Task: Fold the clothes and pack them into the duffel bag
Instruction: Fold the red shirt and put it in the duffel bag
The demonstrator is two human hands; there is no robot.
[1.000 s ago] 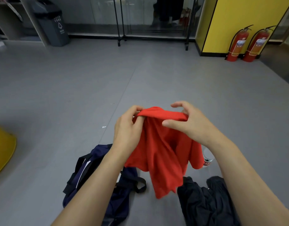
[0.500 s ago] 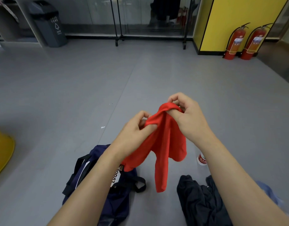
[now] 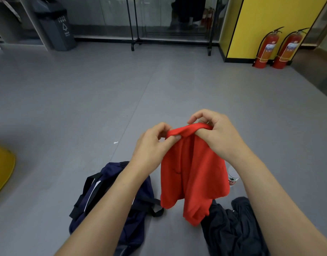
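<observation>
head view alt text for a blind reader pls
A left hand and right hand hold a red garment up by its top edge over a grey floor. Beneath it lie a navy duffel bag, at left, and crumpled dark clothes, at right.

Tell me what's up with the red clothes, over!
Left hand, right hand pinch red garment by top edge; hangs unfolded. Navy duffel bag on floor below. Black clothes alongside, nothing blocking.
</observation>
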